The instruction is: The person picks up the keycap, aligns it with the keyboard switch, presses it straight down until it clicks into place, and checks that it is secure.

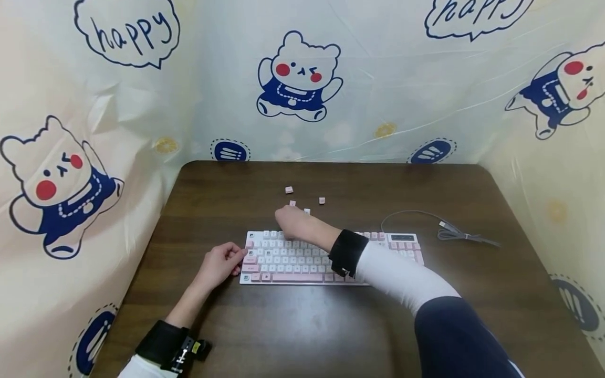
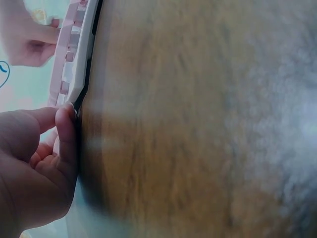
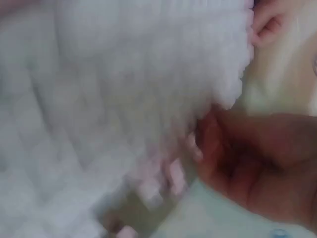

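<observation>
A white and pink keyboard (image 1: 302, 277) lies on the brown table. At its left end, my left hand (image 1: 219, 265) pinches the edge between thumb and fingers. The left wrist view shows the thumb and a finger of that hand (image 2: 44, 158) meeting at the keyboard's corner (image 2: 77, 84). Over the back row of keys, my right hand (image 1: 300, 223) has its fingers bent. Blur in the right wrist view hides whether the fingertips of this hand (image 3: 247, 163) hold anything. Small loose keycaps (image 1: 289, 190) lie behind the keyboard, one (image 1: 292, 203) right beside the right hand.
Another loose keycap (image 1: 322, 200) sits further right. A grey bundled cable (image 1: 456, 233) lies right of the keyboard, and a thin cord runs from the keyboard's back edge to it. A patterned curtain (image 1: 368, 94) encloses the table (image 1: 302, 331) at the back and sides.
</observation>
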A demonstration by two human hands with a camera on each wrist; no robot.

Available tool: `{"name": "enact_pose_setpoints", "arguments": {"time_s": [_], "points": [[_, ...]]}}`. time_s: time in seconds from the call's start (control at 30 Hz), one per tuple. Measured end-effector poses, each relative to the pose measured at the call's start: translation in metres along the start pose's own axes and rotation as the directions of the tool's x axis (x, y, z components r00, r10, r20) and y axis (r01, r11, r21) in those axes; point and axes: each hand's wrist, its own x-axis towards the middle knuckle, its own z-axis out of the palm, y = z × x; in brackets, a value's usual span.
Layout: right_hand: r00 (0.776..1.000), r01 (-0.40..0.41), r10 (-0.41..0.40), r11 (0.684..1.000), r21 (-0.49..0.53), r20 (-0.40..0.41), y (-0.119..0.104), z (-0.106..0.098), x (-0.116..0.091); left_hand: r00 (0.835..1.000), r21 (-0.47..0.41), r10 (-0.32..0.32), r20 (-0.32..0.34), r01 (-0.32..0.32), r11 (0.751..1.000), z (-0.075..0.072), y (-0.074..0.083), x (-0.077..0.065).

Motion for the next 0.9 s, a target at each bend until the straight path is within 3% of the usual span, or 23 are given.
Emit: {"name": "enact_pose_setpoints", "arguments": {"time_s": [0.1, 0.23, 0.33, 0.6, 0.9], "points": [[1.000, 0.011, -0.011, 0.995, 0.095, 0.004, 0.012, 0.005, -0.001, 1.000, 0.013, 0.000, 0.002, 0.000, 1.000, 0.000, 0.001, 0.000], [0.999, 0.034, -0.032, 0.990, 0.139, -0.019, 0.017, 0.008, -0.004, 1.000, 0.004, 0.001, 0.001, -0.001, 1.000, 0.000, 0.002, -0.001], [0.999, 0.032, -0.028, 0.996, 0.087, -0.039, 0.015, 0.008, -0.004, 1.000, -0.004, 0.001, -0.001, -0.001, 1.000, 0.000, 0.001, -0.001], [0.999, 0.019, -0.016, 0.997, 0.071, -0.043, 0.016, 0.008, -0.009, 1.000, 0.005, 0.008, -0.004, -0.008, 1.000, 0.005, 0.002, 0.001], [0.988, 0.122, -0.117, 0.991, 0.052, -0.098, 0.020, 0.014, -0.013, 1.000, 0.023, 0.015, -0.023, -0.015, 1.000, 0.005, 0.002, 0.000]]}}
